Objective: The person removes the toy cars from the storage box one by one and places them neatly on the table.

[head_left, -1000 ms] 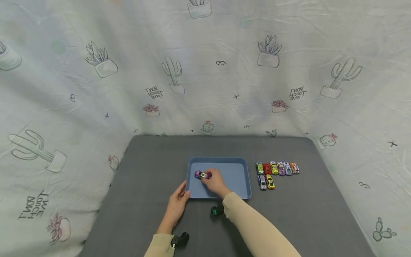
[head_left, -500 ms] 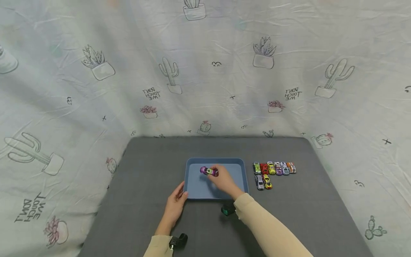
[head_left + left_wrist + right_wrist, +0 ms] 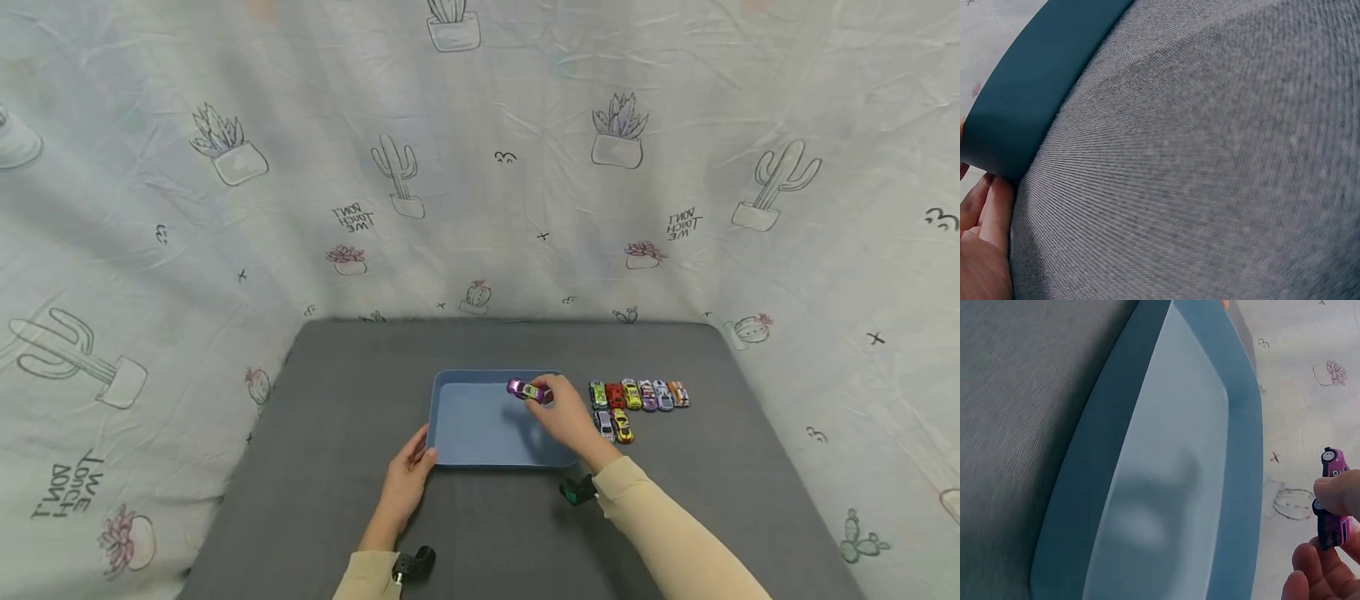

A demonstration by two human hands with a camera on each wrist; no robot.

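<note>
My right hand (image 3: 567, 417) pinches a purple and yellow-green toy car (image 3: 524, 389) between thumb and fingers, raised above the right part of a blue tray (image 3: 480, 425). In the right wrist view, the thumb presses on the side of the toy car (image 3: 1334, 512), near its wheels. My left hand (image 3: 405, 479) touches the tray's near left corner from outside with fairly straight fingers. The left wrist view has those fingers (image 3: 999, 203) against the lower edge of the tray wall (image 3: 1029, 81); some fingers are hidden behind it.
Right of the tray, several toy cars stand in two rows; a red car (image 3: 615, 395) is in the back row and a yellow car (image 3: 622, 426) in the front one. A grey cloth (image 3: 360, 383) covers the table, and a printed curtain (image 3: 465, 183) surrounds it.
My right hand has lifted the purple toy car from the tray's left part and carried it rightward. The left hand stays at the tray's corner. The view has shifted slightly.
</note>
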